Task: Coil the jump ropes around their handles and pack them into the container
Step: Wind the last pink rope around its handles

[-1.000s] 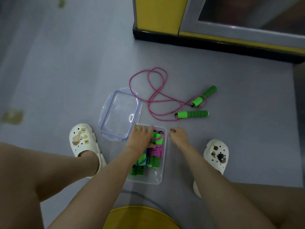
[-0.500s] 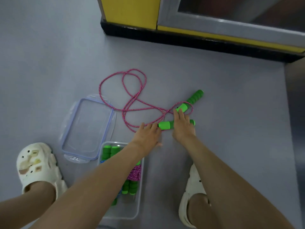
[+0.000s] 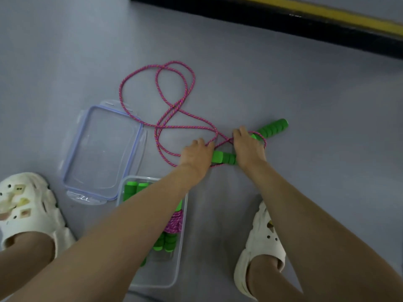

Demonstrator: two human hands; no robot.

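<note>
Change: a second ago our left hand lay on the packed bundles in the box. Now both hands are out at the centre of the frame, on the last loose rope.
Left hand: its fingers are curled down onto the pink cord just left of the near handle, and they seem to pinch it.
Right hand: our right hand lies over the right end of the near handle, fingers reaching up toward the inner end of the far handle. We cannot tell whether it has closed on either one, because the palm hides the hold.
Loose rope: it is uncoiled and sprawls in open loops on the grey floor from upper centre down to our hands. One strand loops round the far handle.
Meaning for the task: we judge that packing of the earlier ropes is over and gathering of this one has only begun. The two handles still need bringing together before any winding.
Container: a clear tub at lower centre, partly under our left forearm. It holds coiled ropes, pink cord wound round green handles, with room left on its right side.
Lid: it is off and lies flat on the floor at centre left, just above the tub, with nothing on it.
</note>
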